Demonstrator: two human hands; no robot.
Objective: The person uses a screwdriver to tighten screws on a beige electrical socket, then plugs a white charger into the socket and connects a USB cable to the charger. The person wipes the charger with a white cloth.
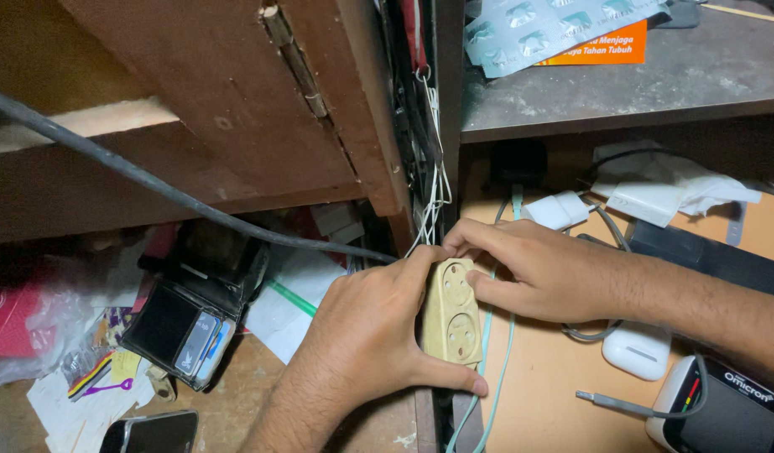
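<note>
Gripping a light, stiff plastic socket strip (452, 312) by its edges, our left hand (366, 335) and right hand (529, 268) clasp it.

Bare hands (366, 335), forearms unsleeved

We find little free room: the wooden panel (236, 101) and black cable (152, 180) crowd above. Bare surface (542, 394) lies between the white case (638, 348) and pale cord (487, 335).

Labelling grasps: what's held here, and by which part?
Both hands grip a cream double socket block: left hand around its left side and lower end, right hand on its top-right edge.
</note>
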